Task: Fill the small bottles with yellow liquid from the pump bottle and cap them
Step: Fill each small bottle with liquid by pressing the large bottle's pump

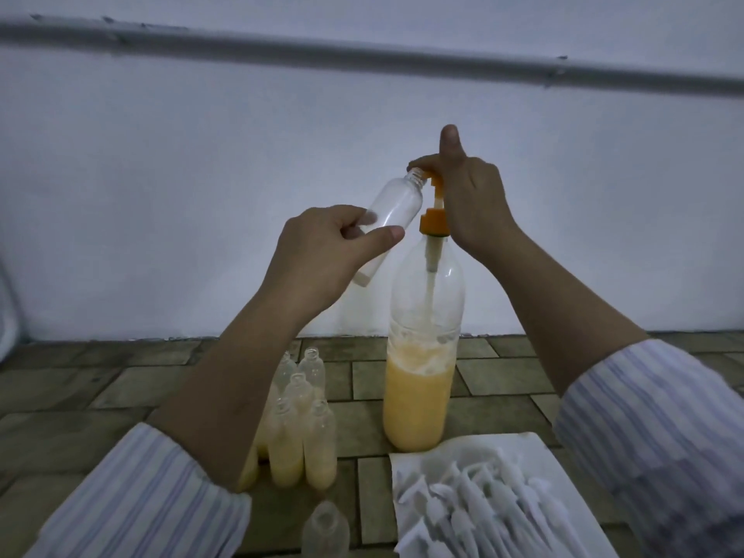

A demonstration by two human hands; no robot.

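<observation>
Pale wall and a grey pipe fill the background above a tiled counter (120, 380). Held aloft and tilted, an empty small bottle (396, 205) has its open mouth touching the orange spout of the pump bottle (422, 356), which stands upright on the counter with yellow liquid in its lower part. The left hand (322, 251) pinches the small bottle's lower body between thumb and curled fingers (354, 227). The right hand (471, 199) sits over the orange pump head (434, 183), index finger laid along the top towards the bottle's mouth, thumb pointing up, the other fingers curled behind the stem.

The step in hand looks like the start of a fill: no liquid shows in the held bottle yet. The next move calls for pressing the pump head down while keeping the mouth seated on the spout, so nothing spills.

Below the left forearm stands a cluster of filled bottles (302, 453), uncapped, with empty ones behind. Another empty bottle (326, 529) stands at the near edge. To the right, white caps (483, 501) lie heaped on a white sheet (519, 443).
</observation>
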